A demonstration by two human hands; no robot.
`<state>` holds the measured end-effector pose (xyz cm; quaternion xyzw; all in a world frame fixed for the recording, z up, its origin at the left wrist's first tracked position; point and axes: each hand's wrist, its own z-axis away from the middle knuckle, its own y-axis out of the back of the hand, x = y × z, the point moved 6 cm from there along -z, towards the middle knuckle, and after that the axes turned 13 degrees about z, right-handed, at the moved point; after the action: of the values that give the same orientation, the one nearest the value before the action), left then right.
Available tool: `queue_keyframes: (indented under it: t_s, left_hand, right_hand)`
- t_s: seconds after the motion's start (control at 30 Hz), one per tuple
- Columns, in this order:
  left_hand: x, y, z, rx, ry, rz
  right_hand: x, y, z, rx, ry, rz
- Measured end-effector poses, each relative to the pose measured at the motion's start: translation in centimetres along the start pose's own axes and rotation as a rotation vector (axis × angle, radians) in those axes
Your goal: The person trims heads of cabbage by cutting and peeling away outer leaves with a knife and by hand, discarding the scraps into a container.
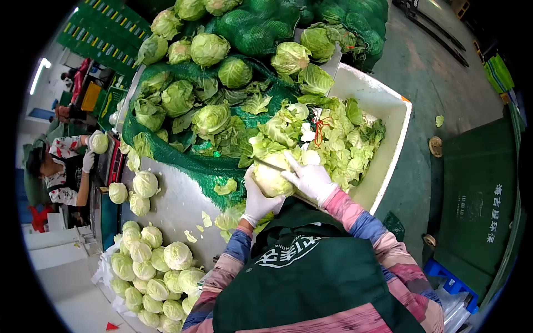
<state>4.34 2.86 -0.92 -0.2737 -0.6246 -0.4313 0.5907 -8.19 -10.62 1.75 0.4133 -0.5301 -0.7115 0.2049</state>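
Note:
My left hand (256, 201), in a white glove, cups a pale green cabbage (271, 178) from below and holds it over the table's edge. My right hand (310, 178), also gloved, grips a knife (268, 164) whose blade lies across the top of that cabbage. Loose outer leaves (288, 129) hang just beyond the cabbage.
A white bin (392, 111) of cut leaves stands to the right. Untrimmed cabbages (210, 49) lie on green netting (166, 151) ahead. Trimmed cabbages (149, 267) pile up at the lower left on the metal table (175, 208). Another person (62, 172) holds a cabbage at the far left.

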Motion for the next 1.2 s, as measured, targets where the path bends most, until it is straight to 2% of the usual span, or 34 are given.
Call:
queue_keyframes:
  t_s: [0.07, 0.1, 0.23, 0.3, 0.4, 0.43, 0.5, 0.53, 0.57, 0.63, 0.67, 0.7, 0.77, 0.87, 1.0, 1.07, 1.1, 1.17, 1.2]
  left_hand:
    - [1.1, -0.5, -0.3, 0.01, -0.024, -0.12]
    - [1.6, -0.7, -0.4, 0.027, -0.046, -0.236]
    - [1.8, -1.0, -0.8, 0.046, -0.055, -0.189]
    - [1.9, -0.7, -0.8, 0.055, -0.03, -0.212]
    - [2.7, 0.0, -0.6, -0.108, -0.192, -0.207]
    - [3.4, 0.2, -1.1, -0.108, -0.191, -0.207]
    - [4.1, -0.2, -2.6, -0.223, -0.183, -0.384]
    - [4.3, -0.2, -3.2, -0.245, -0.174, -0.277]
    - [3.7, -0.6, -3.5, -0.244, -0.177, -0.275]
    - [0.6, -1.2, -4.1, -0.14, 0.162, 0.396]
    - [1.0, -1.8, -4.1, -0.089, 0.112, 0.212]
    - [1.0, -2.4, -4.4, 0.007, -0.019, 0.002]
    - [1.9, -3.3, -4.2, 0.123, -0.024, -0.093]
    - [2.1, -3.7, -4.1, 0.138, -0.044, -0.157]
    - [1.7, -3.6, -4.3, 0.141, -0.04, -0.153]
    - [1.9, -3.6, -4.1, 0.118, -0.051, -0.152]
    - [1.7, -3.5, -4.0, 0.116, -0.047, -0.152]
    - [1.6, -3.4, -3.7, 0.088, -0.103, -0.133]
    - [1.7, -3.0, -3.6, 0.088, -0.108, -0.133]
  right_hand:
    - [-0.5, -0.3, 0.3, -0.143, 0.003, 0.122]
    - [-0.2, -0.4, 0.3, -0.142, -0.002, 0.124]
    - [2.0, -2.4, -1.2, -0.074, 0.031, 0.134]
    - [6.0, -4.2, -2.0, -0.029, -0.148, -0.029]
    - [10.3, -3.4, -1.7, -0.105, -0.36, -0.106]
    - [9.3, -2.0, -1.4, -0.107, -0.359, -0.106]
    - [4.6, 0.5, -1.3, -0.148, -0.167, -0.166]
    - [3.1, 0.4, -1.5, -0.225, -0.079, -0.075]
    - [2.5, 0.1, -1.5, -0.048, -0.087, 0.0]
    - [3.6, -0.8, -1.8, -0.044, -0.113, -0.04]
    - [3.7, -0.5, -1.8, -0.04, -0.117, -0.038]
    - [3.6, -0.3, -1.7, -0.067, -0.088, -0.018]
    - [3.4, 0.1, -1.5, -0.093, -0.067, 0.003]
    - [3.1, 0.4, -1.4, -0.166, -0.071, 0.032]
    - [3.3, 0.1, -2.1, -0.144, -0.08, 0.017]
    - [3.7, 0.4, -2.7, -0.217, -0.14, -0.022]
    - [4.7, -0.5, -3.3, -0.22, -0.142, -0.024]
    - [8.3, -2.3, -4.8, 0.0, -0.15, -0.251]
    - [10.5, -3.4, -5.4, -0.131, -0.24, -0.24]
